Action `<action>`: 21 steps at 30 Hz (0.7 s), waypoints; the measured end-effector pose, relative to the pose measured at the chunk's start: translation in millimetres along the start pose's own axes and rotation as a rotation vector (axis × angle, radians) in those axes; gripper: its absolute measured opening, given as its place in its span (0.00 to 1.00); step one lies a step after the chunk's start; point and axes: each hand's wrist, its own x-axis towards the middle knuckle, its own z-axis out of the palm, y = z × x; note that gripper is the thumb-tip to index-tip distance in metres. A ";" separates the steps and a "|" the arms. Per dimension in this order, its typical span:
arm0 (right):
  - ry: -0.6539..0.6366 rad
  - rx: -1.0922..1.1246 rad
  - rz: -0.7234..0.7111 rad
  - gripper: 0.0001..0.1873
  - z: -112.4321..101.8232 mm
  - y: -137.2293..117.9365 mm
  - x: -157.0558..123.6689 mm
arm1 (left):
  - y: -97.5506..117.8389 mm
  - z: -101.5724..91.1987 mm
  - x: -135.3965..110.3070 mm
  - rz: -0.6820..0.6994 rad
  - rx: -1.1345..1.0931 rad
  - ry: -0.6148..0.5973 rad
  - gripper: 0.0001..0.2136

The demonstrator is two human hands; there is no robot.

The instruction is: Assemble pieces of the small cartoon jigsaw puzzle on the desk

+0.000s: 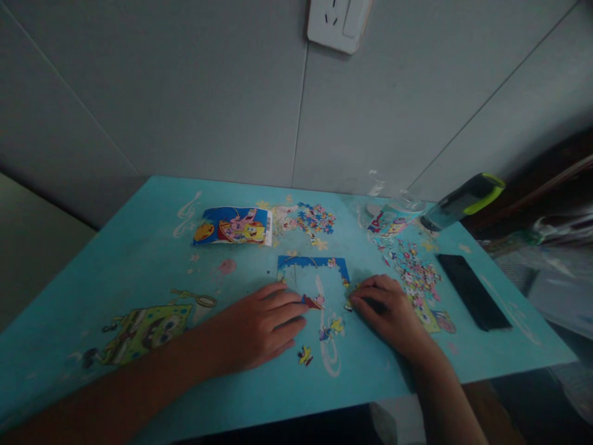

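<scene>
A partly joined jigsaw puzzle (309, 262) lies on the table, its blue border strip running across the top with short runs down both sides. My left hand (266, 324) rests flat at its lower left, fingers stretched out, by a small red and blue joined part (314, 302). On the other side, my right hand (384, 306) has thumb and fingers pinched on a small puzzle piece (349, 304) just under the right border. Loose yellow pieces (305, 355) and a blue-yellow cluster (331, 329) lie between my hands and nearer me.
Behind the puzzle are a cartoon picture packet (236, 226) and a pile of pieces (317, 218). To the right lie another pile (414, 269), a black phone (473, 292), a clear labelled container (396, 216) and a dark bottle (463, 201). The printed table (139, 266) meets a grey wall.
</scene>
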 end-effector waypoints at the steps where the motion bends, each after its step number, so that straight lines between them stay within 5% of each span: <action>1: 0.028 0.006 0.023 0.07 -2.0 0.7 0.3 | 0.1 0.1 -0.6 -0.002 -0.001 0.003 0.11; 4: 0.107 0.003 0.093 0.09 -6.5 4.1 0.8 | 0.3 0.3 -2.2 0.001 0.003 0.021 0.10; 15: 0.023 0.012 0.158 0.11 -4.7 8.4 2.1 | 0.6 -1.9 -0.1 0.006 -0.017 0.026 0.10; 21: 0.077 0.197 0.358 0.12 -6.6 0.3 0.1 | 0.1 -2.0 -0.5 0.010 -0.018 0.007 0.11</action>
